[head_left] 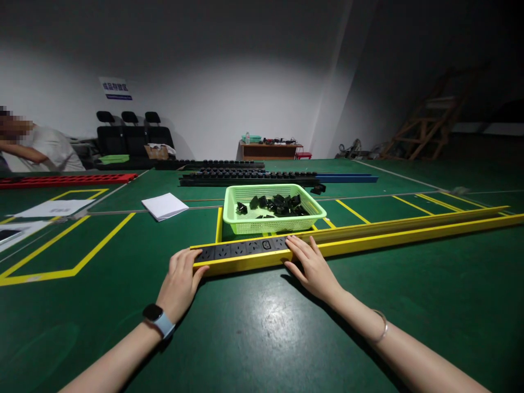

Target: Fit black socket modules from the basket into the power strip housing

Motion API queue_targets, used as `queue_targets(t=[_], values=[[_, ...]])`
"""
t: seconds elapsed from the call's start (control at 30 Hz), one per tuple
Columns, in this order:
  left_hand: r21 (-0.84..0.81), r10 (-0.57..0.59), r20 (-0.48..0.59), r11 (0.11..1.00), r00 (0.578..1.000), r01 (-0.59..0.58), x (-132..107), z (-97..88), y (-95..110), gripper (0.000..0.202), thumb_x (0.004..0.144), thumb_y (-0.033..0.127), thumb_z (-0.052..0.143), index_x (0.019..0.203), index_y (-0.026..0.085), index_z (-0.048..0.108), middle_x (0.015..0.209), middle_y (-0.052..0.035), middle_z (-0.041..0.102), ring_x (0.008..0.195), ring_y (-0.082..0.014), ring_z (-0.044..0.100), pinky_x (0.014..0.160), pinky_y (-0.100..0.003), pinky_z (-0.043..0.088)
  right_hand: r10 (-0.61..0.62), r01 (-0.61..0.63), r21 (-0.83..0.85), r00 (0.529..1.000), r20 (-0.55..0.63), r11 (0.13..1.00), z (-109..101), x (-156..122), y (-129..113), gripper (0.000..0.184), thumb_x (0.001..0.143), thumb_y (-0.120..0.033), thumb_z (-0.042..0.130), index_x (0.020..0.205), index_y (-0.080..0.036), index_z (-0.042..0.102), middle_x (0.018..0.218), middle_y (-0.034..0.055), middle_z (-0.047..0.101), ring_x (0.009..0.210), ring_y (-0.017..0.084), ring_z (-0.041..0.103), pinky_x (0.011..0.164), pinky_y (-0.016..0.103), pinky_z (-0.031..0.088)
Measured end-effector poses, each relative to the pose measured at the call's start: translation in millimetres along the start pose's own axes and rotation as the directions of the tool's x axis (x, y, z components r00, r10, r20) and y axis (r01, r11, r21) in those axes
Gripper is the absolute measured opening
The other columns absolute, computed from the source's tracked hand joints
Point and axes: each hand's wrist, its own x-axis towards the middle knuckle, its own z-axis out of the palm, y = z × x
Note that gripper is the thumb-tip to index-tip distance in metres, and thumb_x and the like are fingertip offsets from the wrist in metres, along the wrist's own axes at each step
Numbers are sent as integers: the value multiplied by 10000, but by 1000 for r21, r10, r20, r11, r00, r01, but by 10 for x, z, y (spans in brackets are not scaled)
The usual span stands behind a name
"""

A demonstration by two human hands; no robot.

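Observation:
A long yellow channel [388, 232] lies across the green table, running from the middle to the far right. Several black socket modules [241, 249] sit in its left end. My left hand [180, 281], with a watch on the wrist, rests against that left end, fingers curled over its edge. My right hand [313, 265] lies with fingers stretched out on the channel just right of the modules. Behind the channel stands a light green basket [233, 218] holding several loose black parts [278, 204].
A white paper pad [164, 206] lies left of the basket. Long black socket strips [249, 176], a blue rail [347, 178] and a red strip [65, 179] lie farther back. A person [41, 147] sits at far left. Yellow tape lines [77, 245] mark the table.

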Motion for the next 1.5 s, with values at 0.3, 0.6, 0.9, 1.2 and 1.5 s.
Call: queue_targets(t=[0.3, 0.6, 0.9, 1.2, 1.5], values=[[-2, -2, 15, 1000, 1000, 2, 2, -1, 4, 405, 933, 437, 417, 1214, 153, 480, 1173, -131, 548, 1165, -295, 435, 1003, -497, 430, 5, -5, -18, 1000, -4, 1000, 22, 7, 17, 488, 944, -357, 431, 1403, -205, 365, 1412, 90, 463, 1325, 229, 401, 1160, 533, 189], [-20, -22, 7, 1000, 1000, 22, 6, -9, 16, 380, 925, 421, 442, 1204, 169, 494, 1167, -123, 558, 1166, -291, 448, 992, -499, 447, -18, 17, -28, 999, -41, 999, 34, 14, 54, 467, 947, -332, 435, 1395, -208, 386, 1388, 89, 493, 1298, 225, 441, 1153, 527, 217], [-47, -10, 7, 999, 1000, 10, -1, 14, -5, 385, 925, 422, 445, 1217, 175, 484, 1173, -120, 554, 1158, -292, 435, 994, -514, 431, 7, -7, 2, 993, -120, 1000, 49, 17, 171, 357, 948, -285, 442, 1290, -213, 515, 1292, 68, 587, 1215, 205, 529, 1134, 501, 278], [-64, -31, 29, 997, 999, 33, -11, 18, -1, 395, 929, 437, 429, 1235, 188, 461, 1161, -114, 555, 1108, -292, 465, 954, -526, 448, 7, -9, -32, 996, -90, 999, 47, -40, 284, 388, 923, -341, 470, 1298, -255, 524, 1345, 82, 527, 1270, 245, 462, 1124, 535, 262], [-177, -102, 155, 976, 983, 130, -7, -13, 39, 376, 958, 392, 372, 1293, 221, 373, 1160, -96, 512, 1031, -242, 596, 899, -434, 512, -6, 4, -141, 1000, -16, 990, -3, 3, 359, 368, 900, -422, 492, 1229, -281, 579, 1399, 94, 465, 1316, 312, 386, 1093, 604, 224]])
